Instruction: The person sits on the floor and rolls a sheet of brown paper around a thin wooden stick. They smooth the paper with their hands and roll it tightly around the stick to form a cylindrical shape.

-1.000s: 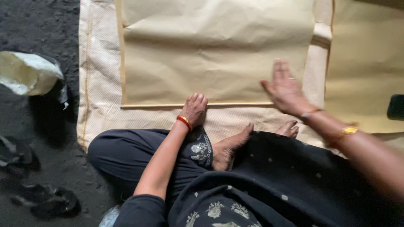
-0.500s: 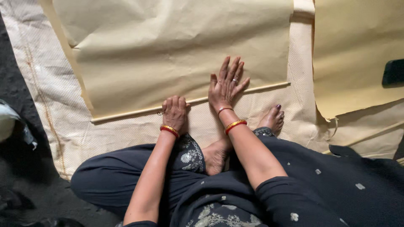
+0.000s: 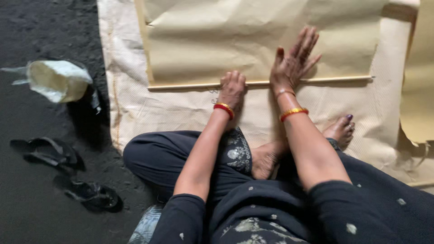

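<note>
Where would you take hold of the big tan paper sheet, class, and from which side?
Grip the folded near edge, coming from the sitter's side. That edge is straight and stiff and lies nearest; both hands, left hand and right hand, already press there.

We see a pale tan paper sheet [image 3: 253, 40] with a lighter yellowish folded edge, lying on a cream woven mat [image 3: 181, 108] with a fine grid texture. Our left hand [image 3: 233, 88] wears a red bangle, our right hand [image 3: 294, 63] a gold one edged in red. Our clothing [image 3: 361, 203] is black with small pale dots and grey floral embroidery. The toenails are purple. On the dark grey ground [image 3: 45, 27] lie black sandals [image 3: 68, 171] and a whitish plastic bag [image 3: 56, 81].
</note>
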